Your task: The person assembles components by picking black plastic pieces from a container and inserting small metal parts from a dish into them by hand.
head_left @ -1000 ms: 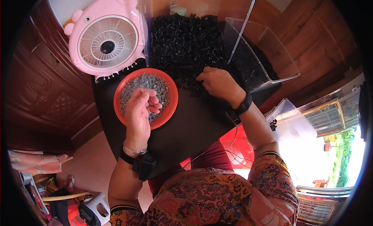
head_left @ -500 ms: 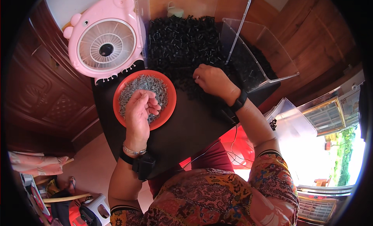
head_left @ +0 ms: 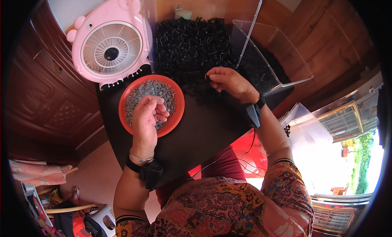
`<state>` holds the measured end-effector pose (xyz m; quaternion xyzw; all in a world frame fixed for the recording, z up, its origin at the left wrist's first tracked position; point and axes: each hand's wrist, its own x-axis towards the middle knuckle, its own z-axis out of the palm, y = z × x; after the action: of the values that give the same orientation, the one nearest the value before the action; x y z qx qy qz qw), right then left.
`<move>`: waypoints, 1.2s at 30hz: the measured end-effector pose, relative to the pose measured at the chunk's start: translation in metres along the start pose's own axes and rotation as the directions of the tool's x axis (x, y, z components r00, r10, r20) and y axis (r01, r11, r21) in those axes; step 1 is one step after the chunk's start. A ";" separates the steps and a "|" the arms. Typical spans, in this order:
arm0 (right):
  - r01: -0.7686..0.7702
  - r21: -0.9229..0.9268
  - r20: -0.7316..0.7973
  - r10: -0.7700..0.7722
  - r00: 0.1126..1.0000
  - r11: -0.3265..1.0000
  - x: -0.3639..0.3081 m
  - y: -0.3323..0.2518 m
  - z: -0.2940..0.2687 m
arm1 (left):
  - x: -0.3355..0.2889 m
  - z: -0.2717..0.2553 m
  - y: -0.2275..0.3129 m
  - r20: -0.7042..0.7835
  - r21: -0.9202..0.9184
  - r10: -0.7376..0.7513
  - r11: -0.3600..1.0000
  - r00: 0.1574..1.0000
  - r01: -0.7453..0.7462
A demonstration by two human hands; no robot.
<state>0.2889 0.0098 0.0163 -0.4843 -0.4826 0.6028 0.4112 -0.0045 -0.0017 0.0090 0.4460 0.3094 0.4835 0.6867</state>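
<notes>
An orange bowl [head_left: 181, 110] stands on the dark table, full of small grey metallic pieces [head_left: 152, 89]. Over its near side hovers my left hand [head_left: 145, 116], fingers curled toward the thumb; whatever lies inside them is hidden. Small black cylindrical pieces [head_left: 192, 43] fill a clear open-fronted bin [head_left: 250, 31] and spill toward the table. Beside this spill my right hand [head_left: 230, 82] is raised, thumb and forefinger pinched on a small black piece [head_left: 208, 77], of which only a dark tip shows.
At the left stands a pink animal-shaped fan [head_left: 110, 53]. A second clear bin [head_left: 281, 74] with black pieces stands to the right of the first. Lower right, a translucent box [head_left: 306, 125] holds a few black pieces. A thin cable [head_left: 246, 149] hangs at the table's front edge.
My right hand has lifted off the black pieces and moved slightly to the right, its wrist turning, with the fingertips now pinched. My left hand has stayed almost still.
</notes>
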 end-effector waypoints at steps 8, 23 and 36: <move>0.003 -0.036 -0.064 -0.006 0.998 0.999 -0.021 -0.003 -0.005 | 0.000 0.002 0.001 0.017 0.001 -0.012 1.000 1.000 0.012; -0.283 -0.912 -0.407 -0.587 0.699 0.296 -0.132 0.045 -0.016 | 0.000 0.002 -0.003 0.031 0.022 0.001 1.000 1.000 -0.002; 0.127 -0.845 -0.273 -0.625 0.731 0.519 -0.099 -0.009 0.026 | -0.003 0.006 -0.001 0.035 0.034 -0.014 0.999 0.999 0.013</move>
<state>0.2822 -0.0883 0.0458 -0.6395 -0.6516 0.0539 0.4044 -0.0004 -0.0064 0.0106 0.4639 0.3083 0.4655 0.6878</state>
